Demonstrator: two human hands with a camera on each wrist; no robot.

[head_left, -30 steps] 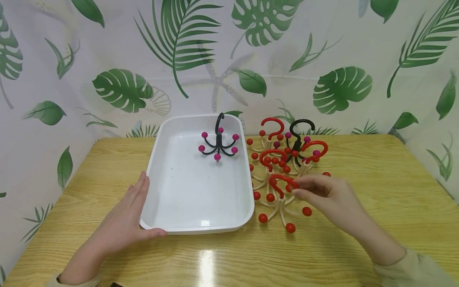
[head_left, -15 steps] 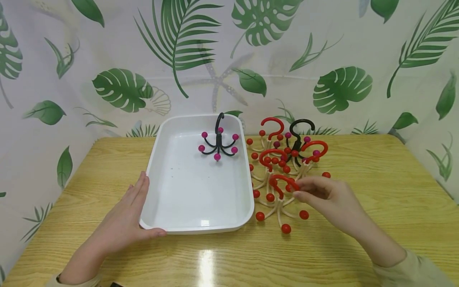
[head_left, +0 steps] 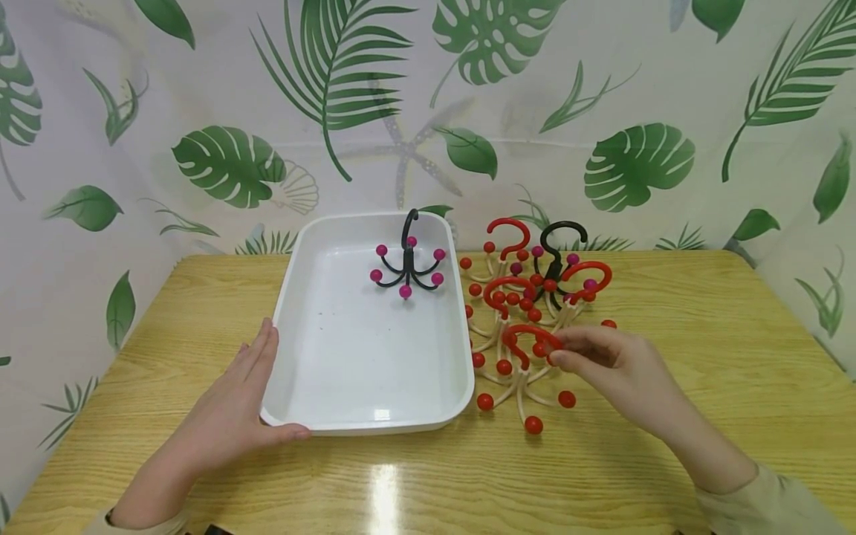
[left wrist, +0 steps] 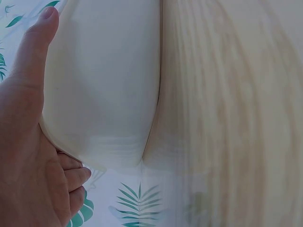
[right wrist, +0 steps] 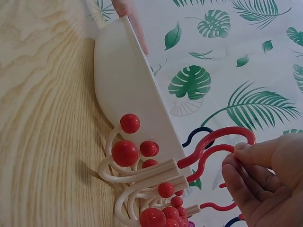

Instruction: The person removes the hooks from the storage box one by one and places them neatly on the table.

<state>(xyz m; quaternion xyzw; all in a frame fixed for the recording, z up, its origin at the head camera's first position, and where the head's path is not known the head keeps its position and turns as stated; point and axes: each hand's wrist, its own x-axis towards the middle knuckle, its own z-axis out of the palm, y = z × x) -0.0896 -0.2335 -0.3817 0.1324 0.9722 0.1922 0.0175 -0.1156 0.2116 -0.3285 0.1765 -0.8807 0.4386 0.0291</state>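
Note:
My right hand (head_left: 618, 375) pinches the end of the red hook on a multi-arm hanger (head_left: 522, 379) between thumb and fingers. This hanger has a cream shaft, curved cream arms and red ball tips. In the right wrist view its arms (right wrist: 118, 177) point down at the tabletop; whether they touch it I cannot tell. Against the near-left corner of a white tray (head_left: 361, 379) lies my left hand (head_left: 224, 405), fingers straight along the side and thumb along the front edge. Inside the tray, at the far right, a black hanger (head_left: 408, 264) with magenta balls stands hook up.
Behind the pinched hanger, right of the tray, other hangers crowd together with their arms overlapping: several red-hooked ones (head_left: 510, 230) and a black one (head_left: 553, 271). The wooden table (head_left: 702, 334) reaches back to a leaf-printed wall covering (head_left: 535, 96).
The pinched hanger has turned slightly, its near balls shifting a little left, and its hook tip sits slightly further right. The left hand and tray have stayed put.

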